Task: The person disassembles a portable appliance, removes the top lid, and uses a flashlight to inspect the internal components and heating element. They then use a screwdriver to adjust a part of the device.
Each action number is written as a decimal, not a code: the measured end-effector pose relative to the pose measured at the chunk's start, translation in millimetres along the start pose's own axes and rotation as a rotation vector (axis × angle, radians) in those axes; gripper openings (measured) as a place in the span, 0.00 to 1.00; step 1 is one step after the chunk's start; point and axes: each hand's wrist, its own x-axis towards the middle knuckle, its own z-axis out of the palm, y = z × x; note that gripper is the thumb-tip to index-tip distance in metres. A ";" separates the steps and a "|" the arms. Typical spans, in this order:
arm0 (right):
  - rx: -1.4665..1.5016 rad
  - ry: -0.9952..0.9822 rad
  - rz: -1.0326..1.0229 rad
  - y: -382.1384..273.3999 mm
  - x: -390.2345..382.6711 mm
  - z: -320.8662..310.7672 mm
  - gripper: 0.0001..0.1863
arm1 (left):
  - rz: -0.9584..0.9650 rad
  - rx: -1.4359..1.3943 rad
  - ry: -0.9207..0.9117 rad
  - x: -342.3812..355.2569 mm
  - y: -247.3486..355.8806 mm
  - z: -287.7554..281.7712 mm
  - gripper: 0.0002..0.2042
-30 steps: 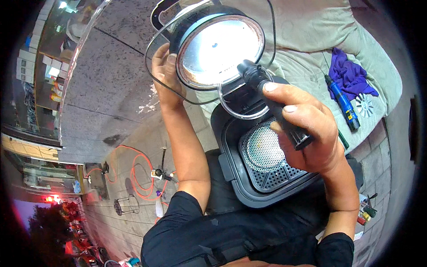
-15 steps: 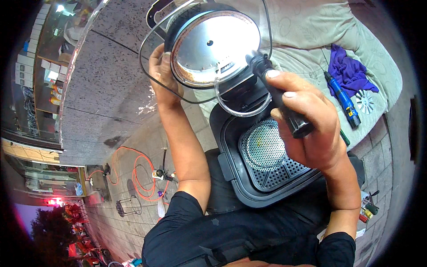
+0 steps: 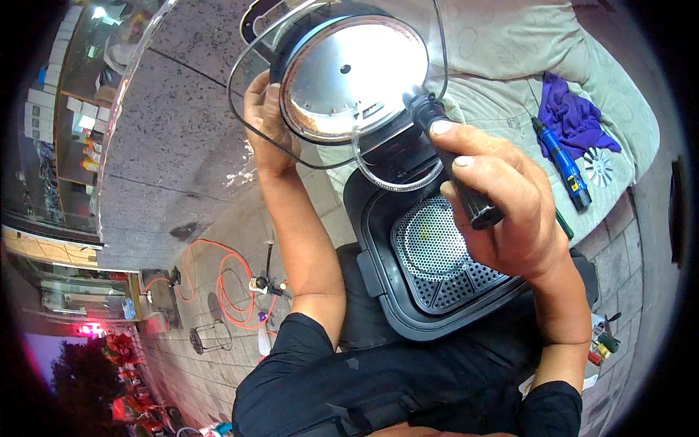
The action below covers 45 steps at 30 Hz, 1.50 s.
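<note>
A round metal plate (image 3: 342, 51) with a rusty rim and a centre hole sits in a black housing, lit brightly. My left hand (image 3: 266, 127) grips the housing at its left side, beside a loop of black cord (image 3: 240, 116). My right hand (image 3: 510, 204) is closed on a black flashlight (image 3: 470, 193), its head beside the plate's lower right edge. A corrugated silver tube (image 3: 386, 182) curves from the plate down over a black basket (image 3: 371, 277) with a perforated metal tray (image 3: 429, 247) in it, which rests on my lap.
A padded pale cushion (image 3: 604, 80) holds a purple cloth (image 3: 568, 102), a blue tool (image 3: 561, 164) and a silver fan blade (image 3: 597, 164). Hand tools (image 3: 604, 342) lie at lower right. An orange hose (image 3: 226, 284) and a wire stand (image 3: 207, 339) are on the paving at left.
Over the last second the plate and my left hand have moved slightly up and left. The flashlight and my right hand have shifted upward, the flashlight's head a little rightward along the plate's edge.
</note>
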 end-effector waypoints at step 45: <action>-0.417 0.419 0.147 -98.4 52.8 -58.4 0.29 | 0.375 0.248 -0.173 -72.6 38.5 44.3 0.49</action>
